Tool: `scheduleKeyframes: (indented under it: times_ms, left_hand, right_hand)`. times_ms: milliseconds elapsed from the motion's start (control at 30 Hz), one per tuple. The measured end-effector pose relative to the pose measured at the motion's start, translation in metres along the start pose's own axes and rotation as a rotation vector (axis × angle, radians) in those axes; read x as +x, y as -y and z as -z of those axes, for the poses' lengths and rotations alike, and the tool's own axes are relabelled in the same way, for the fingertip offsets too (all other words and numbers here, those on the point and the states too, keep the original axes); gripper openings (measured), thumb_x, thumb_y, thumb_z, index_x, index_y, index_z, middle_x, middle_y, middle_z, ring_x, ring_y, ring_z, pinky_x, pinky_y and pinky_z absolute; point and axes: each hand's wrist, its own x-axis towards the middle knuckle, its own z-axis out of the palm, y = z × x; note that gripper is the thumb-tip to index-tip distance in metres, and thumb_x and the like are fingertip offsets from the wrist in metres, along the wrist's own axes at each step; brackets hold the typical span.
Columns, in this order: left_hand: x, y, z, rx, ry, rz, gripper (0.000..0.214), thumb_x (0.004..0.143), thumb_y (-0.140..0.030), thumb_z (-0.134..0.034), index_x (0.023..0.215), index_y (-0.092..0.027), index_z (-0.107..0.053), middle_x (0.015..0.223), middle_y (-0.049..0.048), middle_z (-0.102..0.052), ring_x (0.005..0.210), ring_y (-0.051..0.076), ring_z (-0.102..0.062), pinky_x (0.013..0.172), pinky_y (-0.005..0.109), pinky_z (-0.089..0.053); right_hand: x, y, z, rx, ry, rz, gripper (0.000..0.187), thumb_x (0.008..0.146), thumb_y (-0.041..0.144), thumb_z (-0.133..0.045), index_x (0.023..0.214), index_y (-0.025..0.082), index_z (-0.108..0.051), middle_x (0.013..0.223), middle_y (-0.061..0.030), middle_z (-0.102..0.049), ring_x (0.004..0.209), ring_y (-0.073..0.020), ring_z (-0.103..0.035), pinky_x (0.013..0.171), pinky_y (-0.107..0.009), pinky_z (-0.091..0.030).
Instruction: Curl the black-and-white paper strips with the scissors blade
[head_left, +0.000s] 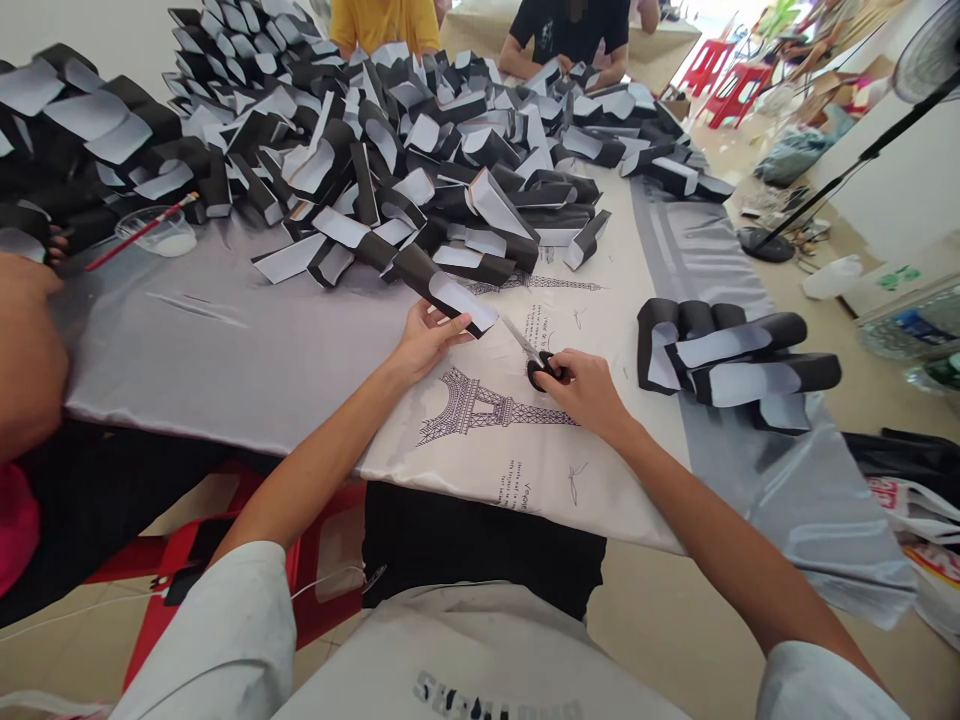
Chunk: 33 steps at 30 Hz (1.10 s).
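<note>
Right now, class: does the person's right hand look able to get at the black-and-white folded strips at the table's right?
Probably yes: the right hand is close to the black-and-white folded strips, with only white printed cloth between. But it holds black-handled steel scissors, which would likely need setting down first.

A glossy white satin sheet (pixel 480 440) bears a dark grey Eiffel Tower print and small dark script, atop a pale grey satin cloth (pixel 225 370). Heaped folded fabric strips (pixel 420 170) show black and white faces. Steel scissors (pixel 534 358) have black handles.
</note>
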Motion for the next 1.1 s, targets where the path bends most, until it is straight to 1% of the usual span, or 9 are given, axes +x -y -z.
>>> scheduleKeyframes:
  times_ms: [133,267,367,433,567,767,900,1000,1100]
  left_hand:
    - [-0.0004,-0.0001,-0.0003,-0.005,-0.005,0.002,0.073,0.070,-0.040,-0.108,0.125,-0.023,-0.064,0.125,0.0090,-0.077,0.120,0.032,-0.079,0.104,0.059,-0.071]
    - [-0.0008,0.0001,-0.0007,-0.012,0.007,0.001,0.071,0.070,-0.039,-0.108,0.122,-0.023,-0.063,0.124,0.0098,-0.077,0.119,0.033,-0.079,0.104,0.060,-0.071]
    - [-0.0010,-0.0001,-0.0014,-0.015,0.012,-0.007,0.070,0.071,-0.039,-0.108,0.121,-0.022,-0.063,0.125,0.0101,-0.077,0.119,0.032,-0.079,0.104,0.060,-0.071]
    - [-0.0011,-0.0003,-0.0018,-0.017,0.008,-0.008,0.071,0.070,-0.039,-0.108,0.122,-0.022,-0.063,0.126,0.0103,-0.077,0.119,0.032,-0.079,0.104,0.059,-0.071]
    - [-0.0011,-0.0003,-0.0024,-0.016,0.022,-0.003,0.073,0.070,-0.039,-0.108,0.126,-0.023,-0.064,0.127,0.0102,-0.077,0.120,0.032,-0.079,0.104,0.059,-0.071]
    - [-0.0026,-0.0011,-0.0036,-0.018,0.046,0.001,0.076,0.069,-0.040,-0.109,0.130,-0.024,-0.066,0.126,0.0101,-0.078,0.121,0.033,-0.080,0.104,0.059,-0.072]
    - [-0.0026,-0.0007,-0.0028,-0.016,0.046,0.009,0.073,0.071,-0.039,-0.108,0.128,-0.023,-0.066,0.124,0.0102,-0.078,0.119,0.033,-0.080,0.103,0.060,-0.071]
    - [-0.0018,0.0002,-0.0019,-0.020,0.032,0.010,0.072,0.071,-0.038,-0.108,0.125,-0.022,-0.064,0.122,0.0097,-0.077,0.117,0.032,-0.080,0.102,0.060,-0.072]
    - [-0.0015,0.0003,-0.0019,-0.018,0.025,0.003,0.069,0.071,-0.038,-0.108,0.120,-0.022,-0.063,0.123,0.0097,-0.076,0.119,0.032,-0.079,0.103,0.061,-0.071]
  right_hand:
    - [-0.0009,0.0004,0.0009,0.051,-0.034,-0.079,0.036,0.092,0.043,-0.070,0.069,0.026,-0.048,0.070,-0.0004,-0.055,0.066,-0.0175,-0.046,0.064,-0.036,-0.036]
    - [-0.0032,0.0020,-0.0007,0.064,-0.011,-0.104,0.037,0.089,0.045,-0.074,0.070,0.026,-0.048,0.067,0.0010,-0.051,0.064,-0.0168,-0.043,0.062,-0.036,-0.035]
    - [-0.0042,0.0048,-0.0018,0.041,-0.001,-0.091,0.037,0.086,0.042,-0.074,0.069,0.026,-0.046,0.065,0.0024,-0.047,0.062,-0.0160,-0.041,0.061,-0.035,-0.033]
    - [-0.0042,0.0070,-0.0018,0.011,-0.007,-0.063,0.036,0.085,0.040,-0.073,0.068,0.026,-0.044,0.064,0.0021,-0.048,0.062,-0.0158,-0.040,0.061,-0.035,-0.033]
    - [-0.0040,0.0092,-0.0012,-0.022,-0.017,-0.025,0.035,0.084,0.039,-0.072,0.067,0.027,-0.044,0.068,-0.0001,-0.054,0.062,-0.0160,-0.042,0.063,-0.036,-0.035]
    - [-0.0051,0.0053,-0.0028,-0.025,-0.007,-0.004,0.035,0.081,0.040,-0.078,0.072,0.026,-0.048,0.082,-0.0031,-0.064,0.065,-0.0156,-0.046,0.067,-0.036,-0.041]
    - [-0.0033,0.0033,-0.0029,-0.033,0.017,-0.013,0.037,0.085,0.036,-0.073,0.067,0.026,-0.042,0.073,-0.0011,-0.057,0.063,-0.0157,-0.042,0.064,-0.036,-0.035]
    - [-0.0012,0.0038,-0.0017,-0.032,-0.040,0.002,0.036,0.087,0.032,-0.069,0.066,0.026,-0.040,0.070,-0.0003,-0.051,0.064,-0.0167,-0.040,0.064,-0.036,-0.034]
    - [-0.0006,0.0056,0.0001,-0.018,-0.097,-0.014,0.036,0.089,0.033,-0.069,0.068,0.026,-0.041,0.071,-0.0007,-0.052,0.065,-0.0175,-0.042,0.066,-0.036,-0.035]
